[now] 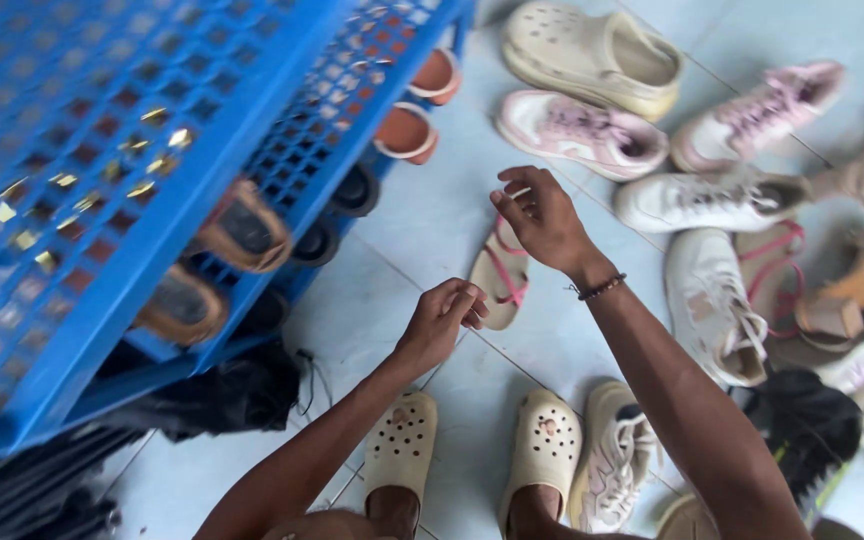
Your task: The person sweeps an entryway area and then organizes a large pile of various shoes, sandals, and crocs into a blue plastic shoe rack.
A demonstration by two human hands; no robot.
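A flat sandal point(497, 280) with pink straps lies on the pale tiled floor between my hands. My right hand point(542, 215) hovers over its far end, fingers curled near the strap; a beaded bracelet sits on that wrist. My left hand point(442, 320) is beside the sandal's near end, fingers pinched together, with nothing clearly in them. Whether either hand touches the sandal I cannot tell. My feet wear cream perforated clogs point(402, 445) at the bottom of the view.
A blue plastic lattice shoe rack point(152, 120) fills the left, holding brown shoes point(242, 230) and orange ones point(407, 132). Loose footwear covers the floor at right: a cream clog point(592, 55), pink sneakers point(577, 130), white sneakers point(712, 300), tan heels point(852, 285). Dark cloth point(222, 395) lies under the rack.
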